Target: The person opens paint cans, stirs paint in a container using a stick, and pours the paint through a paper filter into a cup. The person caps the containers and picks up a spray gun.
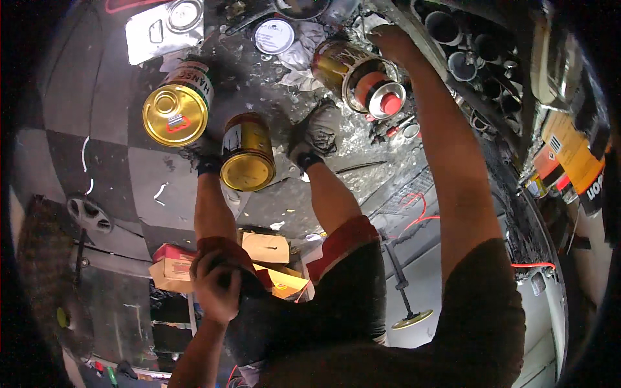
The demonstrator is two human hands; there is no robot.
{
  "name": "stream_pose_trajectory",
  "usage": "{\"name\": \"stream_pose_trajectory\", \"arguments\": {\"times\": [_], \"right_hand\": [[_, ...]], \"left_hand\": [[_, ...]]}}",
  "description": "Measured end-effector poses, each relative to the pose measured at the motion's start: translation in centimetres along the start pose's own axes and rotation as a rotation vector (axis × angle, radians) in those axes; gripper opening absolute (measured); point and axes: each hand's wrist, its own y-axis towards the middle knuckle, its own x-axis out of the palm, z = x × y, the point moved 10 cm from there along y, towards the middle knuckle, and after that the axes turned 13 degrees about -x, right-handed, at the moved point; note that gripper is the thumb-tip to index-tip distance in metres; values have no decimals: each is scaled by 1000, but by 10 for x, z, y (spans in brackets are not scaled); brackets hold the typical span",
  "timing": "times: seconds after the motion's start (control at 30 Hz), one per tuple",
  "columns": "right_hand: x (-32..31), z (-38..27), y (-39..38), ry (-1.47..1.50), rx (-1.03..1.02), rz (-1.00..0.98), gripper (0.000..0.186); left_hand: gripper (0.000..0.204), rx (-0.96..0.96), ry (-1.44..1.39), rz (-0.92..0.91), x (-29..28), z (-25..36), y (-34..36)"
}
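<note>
My left hand (217, 291) rests low at my left thigh, fingers curled over something dark I cannot make out. My right arm reaches up to the top right, where my right hand (388, 42) is bent at a pale crumpled item (362, 24); what its fingers grip is unclear. Below it, a gold can (330, 64) lies tilted beside a round tin with a red cap (390, 103). A rusty gold can (248, 155) is between my feet, and a larger gold-lidded can (171, 123) is beside my left foot.
A rectangular metal tin (145, 39), a white round lid (272, 35) and rags (304, 42) lie among debris. Cardboard boxes (265, 246) are behind my legs. Racked cylindrical containers (462, 64), orange packages (572, 161) and a red hose (530, 265) line the right side.
</note>
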Motion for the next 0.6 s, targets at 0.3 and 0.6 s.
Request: {"name": "stream_pose_trajectory", "arguments": {"times": [0.3,0.6], "right_hand": [[104,24,129,-162,9,-377,37],[115,57,130,-199,43,-549,38]], "left_hand": [[10,-3,38,100,-54,12,12],[16,30,33,153,-61,-5,6]]}}
